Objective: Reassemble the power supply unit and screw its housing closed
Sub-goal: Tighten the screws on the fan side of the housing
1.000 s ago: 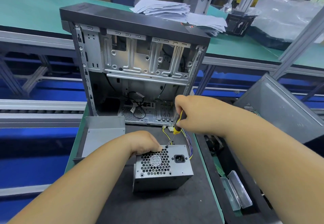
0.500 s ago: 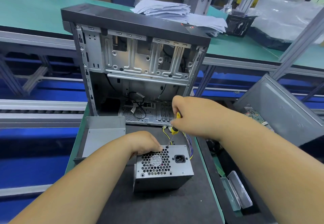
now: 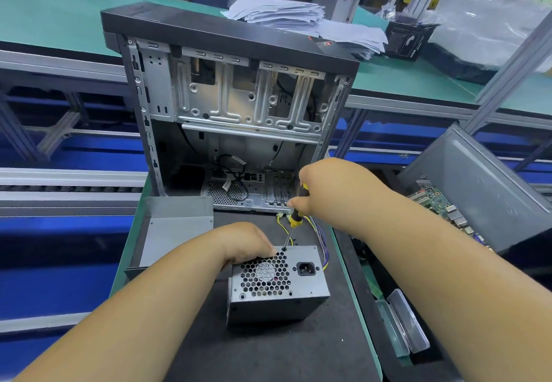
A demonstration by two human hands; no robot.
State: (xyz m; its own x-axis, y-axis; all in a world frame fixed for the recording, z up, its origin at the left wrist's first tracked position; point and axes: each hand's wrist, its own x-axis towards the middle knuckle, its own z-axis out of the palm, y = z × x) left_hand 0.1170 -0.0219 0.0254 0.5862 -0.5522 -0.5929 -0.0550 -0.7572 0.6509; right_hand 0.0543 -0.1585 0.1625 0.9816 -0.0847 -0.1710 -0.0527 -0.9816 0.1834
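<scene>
A: Where is the grey metal power supply unit with the honeycomb fan grille (image 3: 277,286)?

B: On the dark work mat (image 3: 268,351), near the middle, just in front of the open grey computer tower case with the black top (image 3: 230,106). Its grille and the black 3-pin power socket (image 3: 306,268) face up toward the camera.

A: And the hands?

B: The left hand (image 3: 245,242) rests on the unit's upper left corner, fingers curled over the edge and holding it. The right hand (image 3: 325,187) grips the yellow-and-black handled screwdriver (image 3: 294,217), fingers wrapped round the handle. The shaft slants down and its tip sits at a screw hole on the top edge of the grille face, just beside the left fingertips.

A: Any wiring?

B: A bundle of yellow, purple and other coloured wires (image 3: 319,232) comes out behind the unit, under the right hand.

A: What else is around?

B: A bent grey sheet-metal cover (image 3: 176,229) lies to the left on the mat, touching the case's base. A green circuit board (image 3: 439,202) lies to the right, against a grey side panel (image 3: 484,184). A clear plastic box (image 3: 406,325) sits at the lower right. Behind the case, a stack of white papers (image 3: 292,14) lies on the green bench (image 3: 44,8).
</scene>
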